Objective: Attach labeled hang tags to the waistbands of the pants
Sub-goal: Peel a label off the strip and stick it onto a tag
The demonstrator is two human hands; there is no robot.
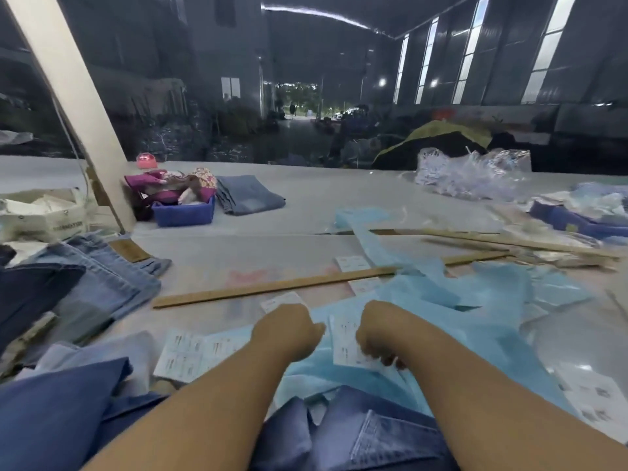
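Both hands are over the light blue sheet (401, 338) on the table (306, 205) — the right hand (377, 338) pinches a white tag (345, 345), the left hand (287, 334) beside it is curled, holding nothing visible; jeans (373, 436) lie nearer the person.

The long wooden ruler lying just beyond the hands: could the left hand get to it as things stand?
Probably yes. The wooden ruler lies bare on the table beyond the left hand, nothing between them. But that hand is curled, perhaps gripping something.
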